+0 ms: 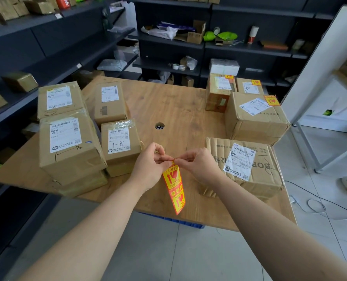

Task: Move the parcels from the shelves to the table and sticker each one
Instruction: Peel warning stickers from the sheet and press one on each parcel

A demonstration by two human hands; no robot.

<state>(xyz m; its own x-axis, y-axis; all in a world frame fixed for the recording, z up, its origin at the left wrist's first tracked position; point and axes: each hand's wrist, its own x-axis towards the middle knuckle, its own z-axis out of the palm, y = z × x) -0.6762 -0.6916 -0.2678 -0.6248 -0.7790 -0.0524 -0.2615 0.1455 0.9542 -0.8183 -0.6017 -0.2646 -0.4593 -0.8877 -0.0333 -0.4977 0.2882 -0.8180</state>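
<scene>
Dark shelves (47, 37) along the left and back of the frame, around a wooden table (168, 102) in the middle. Left of centre on the table, four parcels (67, 142) with white labels (115, 94) and no red-and-yellow sticker showing. At upper right, three more, each with a sticker (271, 100) stuck at a corner. At lower right, a flat parcel (257, 179) with a label only, just beside the right hand (199, 167).

Low in the centre, above the near table edge, a strip of stickers (174, 187) hanging straight down, pinched at its top end from both sides. Left hand (150, 169): thumb and forefinger closed on the top of the strip, other fingers curled in. Right hand: thumb and forefinger nipping the same top end from the opposite side. By the look of it, the start of peeling one sticker off its backing.

To do it well: hold the backing firm with one hand and lift only a corner with the other. Draw the sticker off slowly and low to avoid a tear or a curl. Keep fingertips to the very edge of the glue. Probably best laid on the flat parcel, nearest and bare: at a corner, clear of the barcodes, pressed down from one edge outward.
</scene>
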